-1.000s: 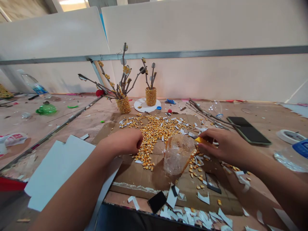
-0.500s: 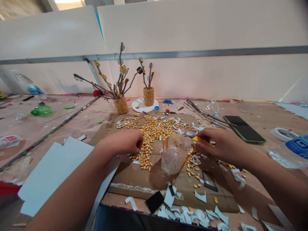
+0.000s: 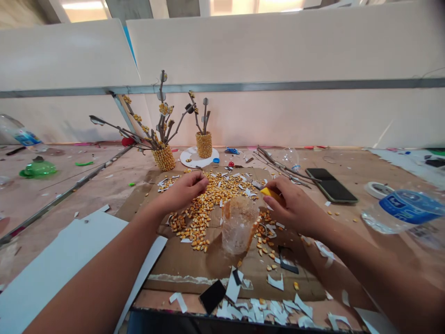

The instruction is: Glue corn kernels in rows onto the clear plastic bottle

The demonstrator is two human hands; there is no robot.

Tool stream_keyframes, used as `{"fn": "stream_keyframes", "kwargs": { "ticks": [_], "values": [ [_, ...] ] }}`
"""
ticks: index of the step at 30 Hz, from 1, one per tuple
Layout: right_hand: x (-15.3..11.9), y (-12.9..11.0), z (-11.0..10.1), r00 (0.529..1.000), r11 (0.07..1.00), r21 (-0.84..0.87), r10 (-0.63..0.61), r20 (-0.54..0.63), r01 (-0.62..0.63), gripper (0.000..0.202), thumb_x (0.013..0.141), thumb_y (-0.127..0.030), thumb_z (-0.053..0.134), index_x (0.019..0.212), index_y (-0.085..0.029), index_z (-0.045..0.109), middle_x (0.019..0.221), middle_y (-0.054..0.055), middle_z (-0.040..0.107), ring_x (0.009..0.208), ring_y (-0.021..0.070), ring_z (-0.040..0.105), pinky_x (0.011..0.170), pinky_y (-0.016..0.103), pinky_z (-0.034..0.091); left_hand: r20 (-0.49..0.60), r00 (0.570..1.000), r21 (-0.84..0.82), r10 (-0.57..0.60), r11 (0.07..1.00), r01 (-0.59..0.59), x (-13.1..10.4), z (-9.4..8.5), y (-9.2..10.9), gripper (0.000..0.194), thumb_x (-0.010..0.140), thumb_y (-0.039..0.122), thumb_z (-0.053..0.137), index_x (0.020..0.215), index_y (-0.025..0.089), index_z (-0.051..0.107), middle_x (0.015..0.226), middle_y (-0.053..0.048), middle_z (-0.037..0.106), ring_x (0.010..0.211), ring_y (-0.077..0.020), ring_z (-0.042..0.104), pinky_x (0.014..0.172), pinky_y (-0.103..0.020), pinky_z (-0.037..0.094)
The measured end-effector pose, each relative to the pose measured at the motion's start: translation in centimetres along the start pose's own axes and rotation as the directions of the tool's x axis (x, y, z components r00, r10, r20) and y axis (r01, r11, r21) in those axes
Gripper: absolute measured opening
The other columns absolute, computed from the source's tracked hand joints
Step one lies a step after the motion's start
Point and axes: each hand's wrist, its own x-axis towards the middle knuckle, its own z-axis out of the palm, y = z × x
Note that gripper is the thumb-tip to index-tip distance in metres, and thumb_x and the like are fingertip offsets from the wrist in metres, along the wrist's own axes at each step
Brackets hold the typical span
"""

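A clear plastic cup [image 3: 238,234] with corn kernels stuck along parts of its side stands on a cardboard sheet [image 3: 181,269]. To its right, my right hand [image 3: 290,204] grips a yellow-handled craft knife [image 3: 273,195]; its metal end points left, behind the cup's rim. My left hand [image 3: 186,188] hovers over the pile of loose corn kernels [image 3: 219,188]. Its thumb and fingers are pressed together, and anything between them is hidden. The cup stands between my hands, touched by neither as far as I can see.
Two kernel-covered pots, one left [image 3: 164,157] and one right [image 3: 204,144], hold twigs at the back. A phone [image 3: 332,185], tape roll [image 3: 378,190] and plastic bottle [image 3: 405,211] lie right. Paper scraps [image 3: 267,311] litter the front edge; white board [image 3: 69,264] lies left.
My left hand has moved away from me and slightly toward the cup, over the kernels, its fingers still together. My right hand keeps the craft knife beside the cup. The view has shifted right.
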Motion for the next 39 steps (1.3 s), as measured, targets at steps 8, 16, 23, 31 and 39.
{"fn": "stream_keyframes", "kwargs": {
  "ticks": [8,16,23,31,39],
  "values": [
    [0.3,-0.1,2.2,0.999,0.998,0.041,0.038,-0.013,-0.038,0.021,0.101,-0.038,0.057,0.115,-0.023,0.062,0.097,0.009,0.078,0.082,0.0260,0.073,0.074,0.037,0.053,-0.178,0.982,-0.520,-0.061,0.853,-0.041,2.1,5.3,-0.3,0.057,0.065,0.063,0.092,0.084,0.015,0.069,0.076,-0.002,0.069,0.056,-0.0072,0.046,0.055,-0.023,0.035],
    [-0.1,-0.9,3.0,1.000,0.995,0.103,0.001,-0.006,0.000,0.023,0.100,-0.034,0.059,0.120,-0.025,0.065,0.111,0.011,0.080,0.094,0.0278,0.075,0.083,0.040,0.057,-0.063,0.990,-0.715,-0.130,0.698,0.046,1.3,6.7,-0.1,0.056,0.055,0.052,0.103,0.087,0.014,0.076,0.077,-0.001,0.072,0.059,-0.0067,0.054,0.060,-0.020,0.045],
    [-0.1,-0.3,3.4,1.000,0.991,0.131,0.007,0.017,-0.009,0.023,0.101,-0.032,0.058,0.122,-0.025,0.066,0.114,0.011,0.080,0.099,0.0295,0.074,0.087,0.043,0.056,0.011,0.992,-0.665,-0.123,0.740,0.099,1.3,7.4,0.3,0.044,0.065,0.046,0.099,0.078,0.013,0.073,0.068,0.001,0.067,0.059,-0.0082,0.052,0.057,-0.020,0.039],
    [0.0,-0.3,3.3,0.999,0.984,0.175,-0.018,0.038,0.011,0.022,0.101,-0.030,0.057,0.121,-0.024,0.066,0.113,0.012,0.079,0.100,0.0295,0.073,0.089,0.043,0.056,0.076,0.991,-0.628,-0.110,0.767,0.133,0.9,7.6,0.7,0.051,0.063,0.055,0.098,0.083,0.015,0.073,0.073,0.000,0.069,0.065,-0.0121,0.057,0.062,-0.023,0.043],
    [-0.1,-0.3,3.3,0.997,0.965,0.257,-0.067,0.042,0.054,0.023,0.102,-0.033,0.058,0.121,-0.024,0.067,0.106,0.010,0.080,0.091,0.0270,0.074,0.082,0.039,0.058,0.056,0.995,-0.590,-0.078,0.802,0.096,0.1,7.6,1.2,0.051,0.066,0.058,0.095,0.084,0.016,0.072,0.072,0.002,0.066,0.062,-0.0113,0.053,0.061,-0.023,0.040]
  ]
}}
